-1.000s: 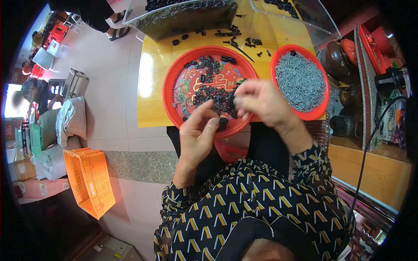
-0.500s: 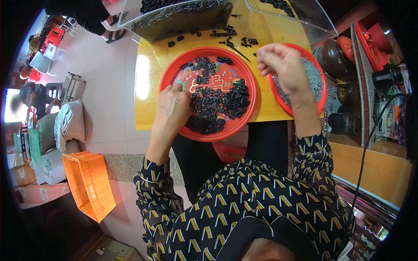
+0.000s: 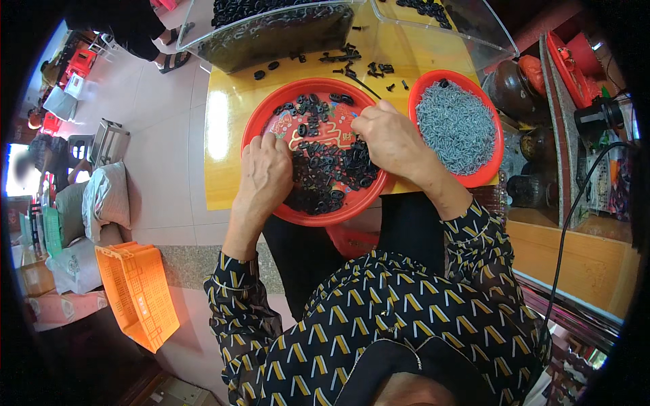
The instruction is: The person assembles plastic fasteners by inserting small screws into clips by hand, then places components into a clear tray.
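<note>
A round red tray (image 3: pixel 318 218) with a printed bottom holds many small black plastic parts (image 3: pixel 328 159). Over its left side is my left hand (image 3: pixel 264 169), fingers curled in; whatever they may grip is hidden. My right hand (image 3: pixel 396 143) reaches across the tray's right rim, its thumb and fingers pinched together above the black parts. What sits in that pinch is too small or covered to name. Right of this hand stands a red bowl (image 3: pixel 497 159) full of small silvery screws (image 3: pixel 457 128), with one black part lying on top.
Two clear plastic bins (image 3: pixel 271 42) (image 3: pixel 467 42) with black parts stand at the back of the yellow table (image 3: pixel 223 172). Loose black pieces (image 3: pixel 349 54) lie before them. An orange crate (image 3: pixel 139 294) is on the floor at left, and a person's sandalled feet (image 3: pixel 175 61) show beyond.
My right hand has moved left and down from above the screw bowl to the tray's right side, uncovering the screws. The left hand stays over the tray's left side. The view has shifted slightly.
</note>
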A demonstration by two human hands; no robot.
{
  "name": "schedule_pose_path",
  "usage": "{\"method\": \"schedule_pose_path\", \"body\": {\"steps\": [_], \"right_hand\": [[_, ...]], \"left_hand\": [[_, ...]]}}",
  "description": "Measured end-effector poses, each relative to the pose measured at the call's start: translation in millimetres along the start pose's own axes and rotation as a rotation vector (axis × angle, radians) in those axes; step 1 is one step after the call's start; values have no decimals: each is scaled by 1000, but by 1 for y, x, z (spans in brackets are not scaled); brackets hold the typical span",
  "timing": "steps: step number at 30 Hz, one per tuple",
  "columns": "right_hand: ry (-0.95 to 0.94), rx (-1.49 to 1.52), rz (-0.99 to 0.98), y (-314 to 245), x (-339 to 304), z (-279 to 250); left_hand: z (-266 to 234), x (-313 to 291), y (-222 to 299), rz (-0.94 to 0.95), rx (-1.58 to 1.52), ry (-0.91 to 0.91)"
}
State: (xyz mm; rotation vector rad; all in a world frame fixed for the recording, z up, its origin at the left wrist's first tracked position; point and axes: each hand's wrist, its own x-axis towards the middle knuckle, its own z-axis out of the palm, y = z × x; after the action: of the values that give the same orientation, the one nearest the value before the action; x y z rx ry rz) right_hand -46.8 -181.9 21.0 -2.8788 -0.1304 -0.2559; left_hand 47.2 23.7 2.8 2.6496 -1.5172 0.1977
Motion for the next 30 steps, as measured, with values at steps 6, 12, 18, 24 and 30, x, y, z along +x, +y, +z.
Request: {"method": "schedule_pose_path", "body": {"steps": [6, 12, 18, 24, 30], "right_hand": [[-101, -162, -16, -4, 4, 9], [-63, -132, -39, -7, 5, 11], [99, 345, 61, -3, 3, 5], [-32, 1310, 360, -38, -11, -1], [15, 1481, 494, -58, -31, -3]], "left_hand": [[-1, -7, 3, -180, -334, 216], [0, -17, 10, -233, -497, 404], [-4, -25, 23, -463, -1319, 379], [-9, -31, 45, -450, -2214, 374], [-12, -32, 66, -524, -2401, 353]]}}
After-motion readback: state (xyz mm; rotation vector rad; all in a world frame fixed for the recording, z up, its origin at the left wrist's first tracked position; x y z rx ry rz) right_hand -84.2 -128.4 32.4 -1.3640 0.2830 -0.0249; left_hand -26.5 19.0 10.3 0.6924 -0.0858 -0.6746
